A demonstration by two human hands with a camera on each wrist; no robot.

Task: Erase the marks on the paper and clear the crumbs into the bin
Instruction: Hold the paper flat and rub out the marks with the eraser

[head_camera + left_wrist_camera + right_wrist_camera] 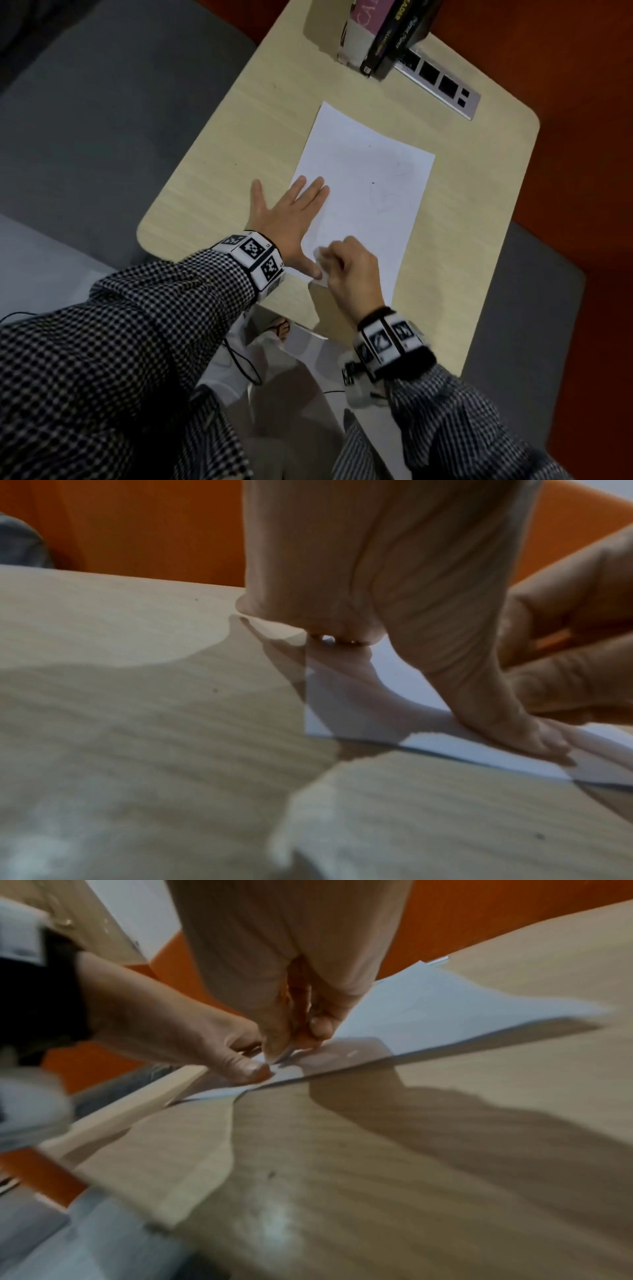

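Note:
A white sheet of paper (pixel 363 192) lies on the light wood table (pixel 239 113), with faint pencil marks (pixel 390 200) near its middle. My left hand (pixel 294 222) lies flat and spread on the sheet's left edge. In the left wrist view its thumb (pixel 507 718) presses on the paper (pixel 394 674). My right hand (pixel 330 262) is curled at the near left corner and pinches a small white eraser (pixel 318 255) against the sheet. My fingers hide most of the eraser. In the right wrist view the fingertips (pixel 291 1042) meet on the paper (pixel 445 1001). No bin is in view.
Several books (pixel 380 31) lie at the table's far edge, beside a metal socket strip (pixel 442 85). Orange floor surrounds the table on the right. Grey seating (pixel 85 120) is on the left.

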